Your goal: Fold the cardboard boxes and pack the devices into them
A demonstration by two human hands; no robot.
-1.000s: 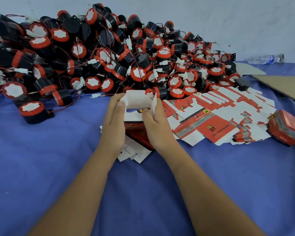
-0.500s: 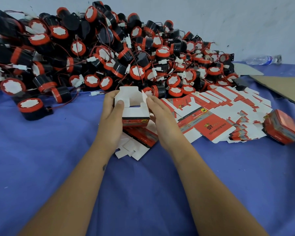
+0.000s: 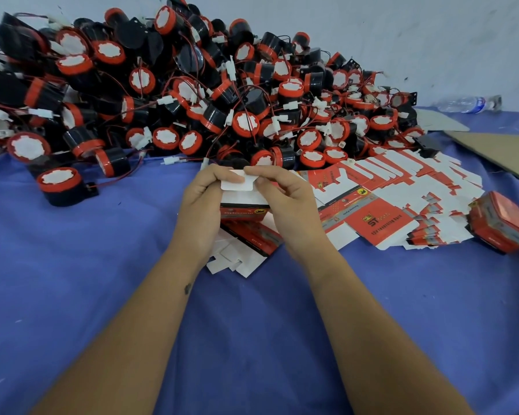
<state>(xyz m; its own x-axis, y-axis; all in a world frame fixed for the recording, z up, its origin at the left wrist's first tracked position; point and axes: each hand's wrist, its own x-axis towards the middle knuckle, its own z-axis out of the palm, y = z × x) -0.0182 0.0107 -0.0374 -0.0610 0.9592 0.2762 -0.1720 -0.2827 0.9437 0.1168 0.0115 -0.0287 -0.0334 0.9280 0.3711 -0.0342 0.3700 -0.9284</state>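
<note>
Here, at the near edge of the heap:
Left hand [image 3: 203,202]: fingers curled round the left side of the box, thumb and fingertips pinching its white top flap from the left.
Right hand [image 3: 285,202]: fingers curled over the right side of the box, fingertips pinching the same flap from the right.
Box [image 3: 242,208]: a small red and white carton, held between both hands just above the bench; its rounded white flap [image 3: 237,184] is bent over the top. Whether anything lies inside cannot be told, as the hands and flap cover the opening.
Flat boxes [image 3: 381,202]: unfolded red and white blanks fanned out on the bench to the right of the hands, overlapping one another; a few more [image 3: 246,250] lie under and just before the hands.
Closed box [image 3: 502,226]: a folded red carton at the far right, beside the fan of blanks, tilted, its contents hidden.
Devices [image 3: 192,94]: a big heap of round black units with red rims and white faces, wires and white plugs tangled through it, piled against the wall across the back of the bench; the nearest ones lie just behind the held box.
Lone device [image 3: 61,184]: apart from the heap, at the left.
Bench [image 3: 87,280]: covered in blue cloth.
Bottle [image 3: 468,102]: a clear plastic one lying on its side at the back right.
Cardboard [image 3: 501,151]: a brown sheet flat at the right edge.
</note>
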